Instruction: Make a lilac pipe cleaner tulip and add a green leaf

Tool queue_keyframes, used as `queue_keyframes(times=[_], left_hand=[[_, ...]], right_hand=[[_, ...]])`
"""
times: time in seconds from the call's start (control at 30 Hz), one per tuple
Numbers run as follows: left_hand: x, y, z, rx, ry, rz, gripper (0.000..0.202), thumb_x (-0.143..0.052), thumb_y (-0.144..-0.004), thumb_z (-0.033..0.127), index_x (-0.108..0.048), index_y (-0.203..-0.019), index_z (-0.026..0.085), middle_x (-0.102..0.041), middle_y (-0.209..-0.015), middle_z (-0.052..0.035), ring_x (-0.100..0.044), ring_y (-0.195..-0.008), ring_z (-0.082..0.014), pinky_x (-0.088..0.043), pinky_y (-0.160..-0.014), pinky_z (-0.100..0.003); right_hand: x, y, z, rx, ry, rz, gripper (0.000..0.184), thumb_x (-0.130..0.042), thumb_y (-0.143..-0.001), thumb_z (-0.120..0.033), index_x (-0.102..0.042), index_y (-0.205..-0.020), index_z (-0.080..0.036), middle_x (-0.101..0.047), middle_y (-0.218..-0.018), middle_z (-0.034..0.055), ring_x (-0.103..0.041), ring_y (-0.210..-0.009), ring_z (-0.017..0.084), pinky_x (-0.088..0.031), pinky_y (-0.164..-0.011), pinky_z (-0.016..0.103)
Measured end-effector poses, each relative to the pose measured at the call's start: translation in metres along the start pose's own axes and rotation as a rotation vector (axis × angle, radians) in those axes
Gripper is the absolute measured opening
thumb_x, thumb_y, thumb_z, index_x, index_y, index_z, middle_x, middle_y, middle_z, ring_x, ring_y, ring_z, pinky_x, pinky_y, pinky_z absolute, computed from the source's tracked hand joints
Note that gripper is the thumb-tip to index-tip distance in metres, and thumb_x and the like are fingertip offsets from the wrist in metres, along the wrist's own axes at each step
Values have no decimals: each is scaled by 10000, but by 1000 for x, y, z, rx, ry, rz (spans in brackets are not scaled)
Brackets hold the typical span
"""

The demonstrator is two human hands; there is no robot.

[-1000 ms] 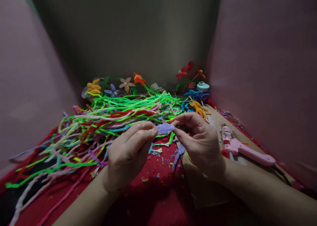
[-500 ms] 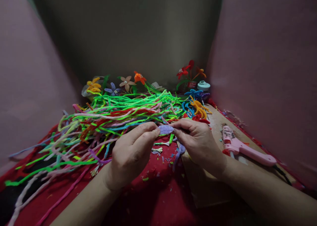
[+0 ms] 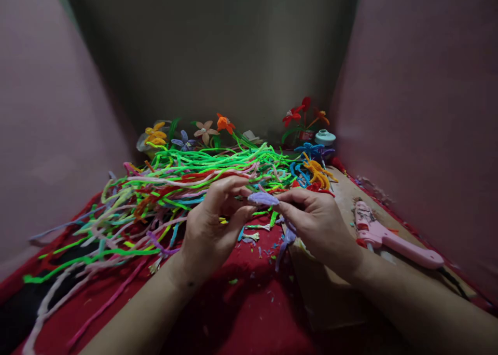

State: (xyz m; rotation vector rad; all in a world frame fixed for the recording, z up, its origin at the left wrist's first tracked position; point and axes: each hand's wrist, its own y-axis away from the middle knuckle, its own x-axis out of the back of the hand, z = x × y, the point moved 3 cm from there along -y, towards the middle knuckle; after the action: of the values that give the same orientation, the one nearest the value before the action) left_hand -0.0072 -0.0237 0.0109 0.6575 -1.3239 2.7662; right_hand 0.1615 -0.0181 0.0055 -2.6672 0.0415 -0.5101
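Observation:
A lilac petal of pipe cleaner (image 3: pixel 263 199) is held level above the red cloth. The thumb and fingers of my right hand (image 3: pixel 324 233) pinch its right end. My left hand (image 3: pixel 206 235) is at the petal's other end, thumb and curled fingers parted; whether a fingertip touches the petal, I cannot tell. Below my right hand lie more lilac pipe-cleaner pieces (image 3: pixel 286 241). Short trimmed bits (image 3: pixel 251 236) are scattered on the cloth between my hands.
Behind my hands spreads a heap of coloured pipe cleaners (image 3: pixel 218 160). Finished flowers (image 3: pixel 205 132) stand along the back wall. To the right, a pink glue gun (image 3: pixel 400 243) rests on a brown board (image 3: pixel 330 298), its dark cord trailing. A pale-blue lidded jar (image 3: pixel 325 137) stands behind.
My left thumb and fingers have parted from their pinch on the petal's left end. My right hand still holds the petal. The whole view has shifted slightly.

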Motion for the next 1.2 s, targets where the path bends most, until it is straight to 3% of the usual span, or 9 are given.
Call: queue_keyframes(times=[0.13,0.27,0.33,0.47,0.6,0.7,0.87,1.2], left_hand=[[3,-2,2,189,226,150,368,-630,-759,138,-459,-1066,250,-589,-917,1,-619,-598,-82,-543,-569,-226],[14,-8,0,331,283,305,115,-590,-806,188,-497,-867,215,-574,-640,44,-581,-490,-86,-482,-440,-191],[20,-11,-3,374,303,358,87,-592,-807,194,-506,-807,204,-549,-547,54,-559,-454,-87,-467,-420,-190],[28,-15,-5,388,331,438,102,-613,-790,216,-526,-742,193,-546,-570,48,-531,-433,-78,-441,-392,-191],[17,-12,-1,369,167,254,16,-611,-784,202,-608,-791,188,-557,-586,45,-527,-469,-74,-428,-425,-187],[6,-8,4,246,-9,120,38,-644,-761,183,-646,-799,181,-603,-703,25,-546,-587,-77,-441,-526,-192],[0,-4,8,41,-174,64,44,-616,-782,132,-636,-798,169,-609,-745,12,-549,-689,-97,-445,-644,-219],[0,-3,8,-33,-314,9,51,-558,-807,133,-583,-778,166,-585,-705,4,-542,-649,-108,-427,-626,-233]], right_hand=[[-1,-1,2,-199,-178,-80,119,-601,-753,-212,-695,-726,-144,-597,-574,3,-471,-509,101,-337,-468,243],[-4,-1,11,-348,-403,-113,81,-647,-688,-211,-652,-658,-136,-508,-503,-37,-368,-429,58,-253,-412,211],[-7,-2,16,-397,-502,-130,73,-657,-664,-200,-635,-646,-132,-488,-488,-45,-347,-408,46,-224,-399,203],[-12,-1,21,-486,-619,-159,73,-670,-630,-184,-625,-635,-127,-441,-455,-58,-303,-377,29,-167,-384,197],[-16,2,21,-531,-636,-196,91,-670,-630,-185,-605,-585,-138,-398,-427,-67,-285,-360,27,-139,-381,207],[-17,3,22,-545,-621,-205,68,-669,-625,-178,-618,-595,-144,-406,-434,-65,-281,-365,32,-136,-387,221],[-18,4,22,-533,-604,-214,19,-655,-611,-148,-641,-607,-135,-441,-457,-52,-291,-387,35,-146,-404,226],[-19,4,29,-449,-510,-245,60,-697,-635,-180,-688,-672,-134,-490,-502,-36,-326,-414,42,-189,-409,221]])
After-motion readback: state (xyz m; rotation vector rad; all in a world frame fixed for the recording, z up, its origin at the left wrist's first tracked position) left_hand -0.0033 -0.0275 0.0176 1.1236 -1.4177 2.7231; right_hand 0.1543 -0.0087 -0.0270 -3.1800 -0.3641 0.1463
